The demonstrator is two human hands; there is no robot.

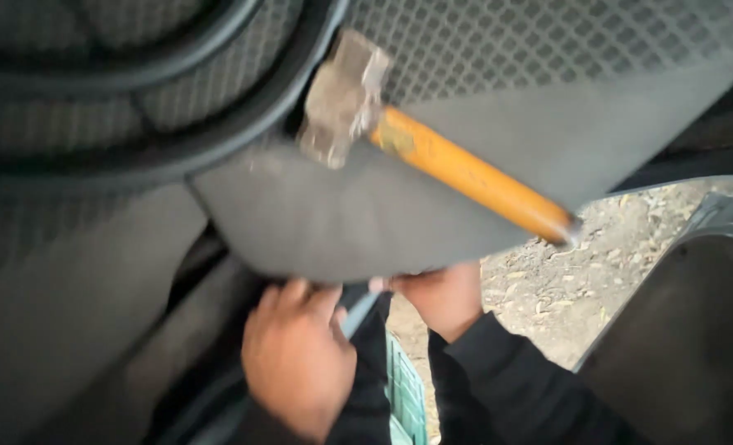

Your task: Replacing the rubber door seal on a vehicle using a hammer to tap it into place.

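Observation:
A hammer (432, 140) with a grey metal head and an orange handle lies on a grey fabric car seat (341, 214), its handle end jutting over the seat edge. Below the seat's front edge, my left hand (296, 354) reaches under it, fingers curled near a thin grey bar (360, 313). My right hand (442, 295), in a dark sleeve, presses up against the underside of the seat edge. What the fingers grip is hidden by the seat and blurred.
Dirt ground (580, 272) with dry leaves shows through the open door at the right. A dark door panel (688, 346) stands at the lower right. A green crate (406, 395) sits below my hands. Dark rubber trim (177, 148) curves across the upper left.

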